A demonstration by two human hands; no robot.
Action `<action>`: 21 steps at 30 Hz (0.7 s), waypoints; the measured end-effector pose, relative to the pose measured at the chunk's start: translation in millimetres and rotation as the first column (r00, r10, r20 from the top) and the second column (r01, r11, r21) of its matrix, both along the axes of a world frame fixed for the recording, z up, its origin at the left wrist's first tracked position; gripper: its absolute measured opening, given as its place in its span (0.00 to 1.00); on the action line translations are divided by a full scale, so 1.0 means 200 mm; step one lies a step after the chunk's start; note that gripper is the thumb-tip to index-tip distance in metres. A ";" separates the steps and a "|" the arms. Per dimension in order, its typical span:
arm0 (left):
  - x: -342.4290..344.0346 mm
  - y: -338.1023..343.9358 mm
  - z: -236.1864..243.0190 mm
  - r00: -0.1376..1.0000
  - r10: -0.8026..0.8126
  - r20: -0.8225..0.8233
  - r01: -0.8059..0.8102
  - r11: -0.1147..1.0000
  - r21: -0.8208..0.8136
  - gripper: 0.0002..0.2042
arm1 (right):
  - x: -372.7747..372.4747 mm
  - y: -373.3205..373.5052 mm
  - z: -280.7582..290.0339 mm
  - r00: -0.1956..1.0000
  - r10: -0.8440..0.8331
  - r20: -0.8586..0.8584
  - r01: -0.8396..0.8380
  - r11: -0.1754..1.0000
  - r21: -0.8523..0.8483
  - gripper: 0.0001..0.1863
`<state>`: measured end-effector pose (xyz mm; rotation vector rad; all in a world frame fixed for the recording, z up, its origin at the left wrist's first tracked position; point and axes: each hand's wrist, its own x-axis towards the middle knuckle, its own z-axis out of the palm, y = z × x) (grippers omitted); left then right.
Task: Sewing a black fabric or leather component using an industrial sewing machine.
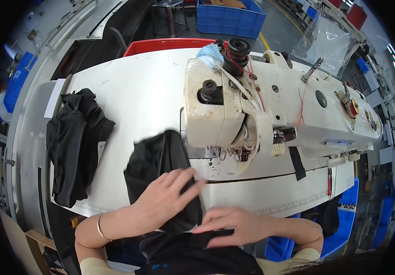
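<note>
A black fabric piece lies on the white sewing table beside the machine's needle area, with its near end at the table's front edge. My left hand rests on top of it, fingers stretched out and slightly blurred at the tips. At the fabric's near right corner is my right hand, its thumb and index finger apart and touching the dark cloth there. The white sewing machine stands just right of the fabric. Its needle and presser foot are partly hidden behind the machine head.
A heap of black fabric lies at the table's left. A narrow black strip rests under the machine arm. Red thread runs over the machine. Behind the table are a red bin and a blue crate; another blue bin stands at right.
</note>
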<state>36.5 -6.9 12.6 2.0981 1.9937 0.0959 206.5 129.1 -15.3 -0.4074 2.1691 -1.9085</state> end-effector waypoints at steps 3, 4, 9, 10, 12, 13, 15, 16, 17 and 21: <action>-0.07 -0.01 -0.05 0.904 -0.363 0.226 0.332 0.929 0.167 0.18 | 0.03 -0.06 0.01 0.968 0.091 0.234 -0.018 0.954 -0.298 0.14; -0.10 -0.02 -0.07 0.898 -0.338 0.280 0.326 0.941 0.090 0.17 | 0.03 -0.06 0.01 0.970 0.026 0.241 0.035 0.969 -0.245 0.13; -0.16 -0.19 -0.10 0.927 0.150 -0.344 0.120 0.749 0.652 0.12 | -0.08 -0.11 -0.01 0.727 -0.542 0.422 0.609 0.793 -0.032 0.10; -0.13 -0.21 -0.11 0.882 0.218 -0.418 0.169 0.682 0.711 0.15 | -0.13 -0.13 -0.02 0.710 -0.658 0.251 0.672 0.740 0.042 0.10; -0.03 -0.27 -0.13 0.826 0.311 -0.470 0.070 0.771 0.633 0.19 | -0.23 -0.16 -0.08 0.702 -0.685 0.192 0.684 0.725 0.082 0.10; 0.01 -0.28 -0.14 0.799 0.363 -0.479 -0.061 0.842 0.536 0.21 | -0.27 -0.18 -0.13 0.687 -0.692 0.220 0.692 0.716 0.093 0.09; 0.09 -0.29 -0.17 0.866 0.398 -0.302 -0.203 0.832 0.516 0.22 | -0.33 -0.19 -0.22 0.662 -0.738 0.127 0.748 0.661 -0.061 0.08; 0.11 -0.29 -0.17 0.885 0.445 -0.139 -0.380 0.861 0.338 0.23 | -0.33 -0.19 -0.26 0.616 -0.768 0.172 0.784 0.577 -0.228 0.07; 0.11 -0.28 -0.17 0.874 0.480 -0.078 -0.450 0.859 0.245 0.26 | -0.33 -0.19 -0.29 0.620 -0.775 0.128 0.773 0.575 -0.267 0.05; -0.01 -0.15 -0.11 0.941 0.266 0.208 -0.337 0.769 0.543 0.33 | -0.28 -0.18 -0.31 0.680 -0.728 0.080 0.728 0.660 -0.186 0.04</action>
